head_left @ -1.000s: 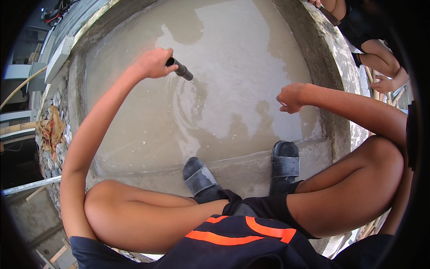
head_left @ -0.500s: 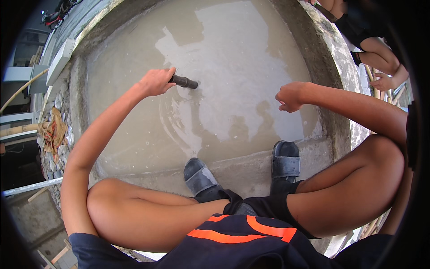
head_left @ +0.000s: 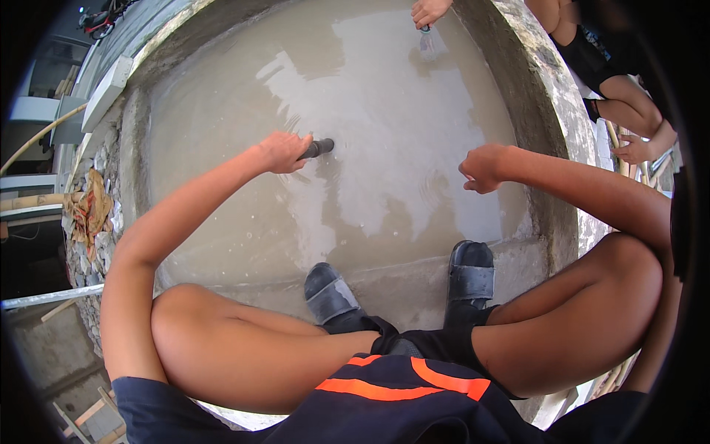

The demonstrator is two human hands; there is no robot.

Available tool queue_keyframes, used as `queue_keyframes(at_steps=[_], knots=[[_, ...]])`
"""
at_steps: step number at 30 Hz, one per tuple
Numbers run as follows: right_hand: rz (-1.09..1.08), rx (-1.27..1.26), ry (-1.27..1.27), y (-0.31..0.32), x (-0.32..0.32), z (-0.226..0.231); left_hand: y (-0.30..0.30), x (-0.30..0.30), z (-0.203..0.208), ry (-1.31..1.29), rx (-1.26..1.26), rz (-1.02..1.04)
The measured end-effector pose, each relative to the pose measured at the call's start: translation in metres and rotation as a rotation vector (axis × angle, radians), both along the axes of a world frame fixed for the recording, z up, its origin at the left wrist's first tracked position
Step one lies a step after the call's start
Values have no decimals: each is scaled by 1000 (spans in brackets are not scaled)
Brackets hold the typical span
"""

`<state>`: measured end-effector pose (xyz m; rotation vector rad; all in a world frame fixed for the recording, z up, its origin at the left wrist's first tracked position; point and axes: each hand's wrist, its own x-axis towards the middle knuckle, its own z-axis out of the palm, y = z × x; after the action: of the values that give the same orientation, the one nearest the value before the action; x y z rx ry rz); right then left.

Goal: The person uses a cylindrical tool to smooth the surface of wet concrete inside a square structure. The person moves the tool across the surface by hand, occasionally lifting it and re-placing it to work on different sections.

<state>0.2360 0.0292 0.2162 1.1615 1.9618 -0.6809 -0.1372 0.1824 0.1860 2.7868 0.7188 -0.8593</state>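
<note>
A short black tube or handle [head_left: 319, 148] sticks up from the cloudy grey water [head_left: 244, 214]. The fingers of my left hand [head_left: 285, 152] are wrapped round its near end, and its other end meets the water, where ripples spread. What lies below the surface is hidden. My right hand [head_left: 484, 169] hangs over the right part of the water with curled fingers, and I cannot make out whether anything is in them. At the far right, another person's hand [head_left: 431, 10] holds a pale, brush-like thing [head_left: 429, 46] at the water.
Concrete walls [head_left: 547, 103] enclose the water. My sandalled feet [head_left: 472, 277] stand on a concrete ledge [head_left: 399, 296] at the near side. A person crouches beyond the right wall. Stones, a crumpled brown sack [head_left: 90, 211] and a bamboo pole [head_left: 33, 201] lie left.
My left hand has moved slightly right and nearer with the black tube. My right hand has barely shifted. The other person's hand with the pale thing has come over the water.
</note>
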Motion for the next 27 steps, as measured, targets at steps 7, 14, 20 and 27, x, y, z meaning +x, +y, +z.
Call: queue_keyframes(at_steps=[7, 14, 20, 27], knots=[[11, -31, -26, -3, -5, 18, 9, 2, 27, -132, 24, 100], [-17, -29, -14, -1, 0, 3, -6, 36, 55, 245, 56, 160], [15, -34, -42, 1, -14, 18, -5, -9, 9, 331, -54, 176], [17, -37, -59, -1, -7, 16, -1, 7, 38, 86, 46, 188]])
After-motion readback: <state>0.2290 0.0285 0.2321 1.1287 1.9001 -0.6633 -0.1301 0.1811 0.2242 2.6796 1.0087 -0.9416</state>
